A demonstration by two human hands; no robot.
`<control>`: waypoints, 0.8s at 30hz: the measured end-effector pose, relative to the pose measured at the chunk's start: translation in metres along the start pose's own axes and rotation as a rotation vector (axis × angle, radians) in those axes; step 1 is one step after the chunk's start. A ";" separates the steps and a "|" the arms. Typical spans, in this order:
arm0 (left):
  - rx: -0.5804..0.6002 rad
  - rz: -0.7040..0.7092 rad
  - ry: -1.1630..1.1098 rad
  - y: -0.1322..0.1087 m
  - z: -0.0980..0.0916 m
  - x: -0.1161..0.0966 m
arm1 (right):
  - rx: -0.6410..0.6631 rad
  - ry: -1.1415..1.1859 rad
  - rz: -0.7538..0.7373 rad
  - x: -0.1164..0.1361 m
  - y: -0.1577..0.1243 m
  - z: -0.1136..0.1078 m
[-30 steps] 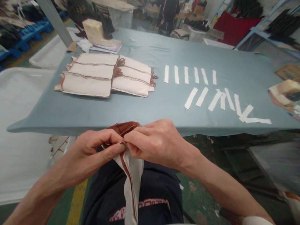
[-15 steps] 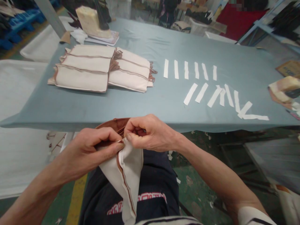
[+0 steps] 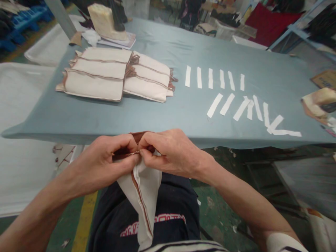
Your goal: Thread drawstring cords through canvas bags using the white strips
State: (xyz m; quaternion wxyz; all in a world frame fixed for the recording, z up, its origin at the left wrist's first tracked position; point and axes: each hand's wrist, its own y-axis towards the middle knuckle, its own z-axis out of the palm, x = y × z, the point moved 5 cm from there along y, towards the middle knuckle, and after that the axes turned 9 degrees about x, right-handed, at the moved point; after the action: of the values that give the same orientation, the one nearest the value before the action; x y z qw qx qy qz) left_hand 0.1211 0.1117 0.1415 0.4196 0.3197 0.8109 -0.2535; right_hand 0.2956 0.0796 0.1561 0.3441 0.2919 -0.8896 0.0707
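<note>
A cream fabric piece with a brown-edged seam hangs over my lap, just off the table's front edge. My left hand pinches its upper edge between thumb and forefinger. Right beside it, my right hand grips the same edge, its fingertips almost touching those of the left. Brown material shows behind both hands. What lies between the fingertips is too small to make out.
On the blue-green table, stacked cream fabric pieces with brown ties lie at left. Several white strips lie at right. A yellowish block stands at the back left, and another at the far right.
Both hands have drawn closer together at the fabric's edge. My left hand has moved slightly up and right, covering more of the edge. The view has shifted slightly.
</note>
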 end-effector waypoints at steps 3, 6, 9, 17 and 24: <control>-0.013 -0.026 -0.043 0.000 -0.001 -0.001 | 0.018 0.078 0.000 -0.004 -0.001 -0.002; 0.006 -0.044 -0.072 -0.002 -0.001 -0.003 | 0.056 0.213 -0.038 -0.007 -0.001 -0.001; 0.015 -0.057 -0.084 -0.002 -0.004 -0.005 | 0.066 0.318 -0.060 -0.009 0.001 -0.001; 0.127 -0.099 -0.213 -0.001 -0.014 0.021 | 0.116 0.388 0.025 -0.011 0.015 0.004; 0.235 -0.063 -0.086 -0.006 -0.015 0.018 | 0.083 0.325 0.041 -0.004 0.017 0.016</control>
State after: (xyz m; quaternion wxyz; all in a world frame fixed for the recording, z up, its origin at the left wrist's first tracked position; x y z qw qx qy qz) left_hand 0.1006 0.1231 0.1345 0.4054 0.3299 0.7665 -0.3731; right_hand 0.2793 0.0905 0.1427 0.4696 0.2722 -0.8244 0.1606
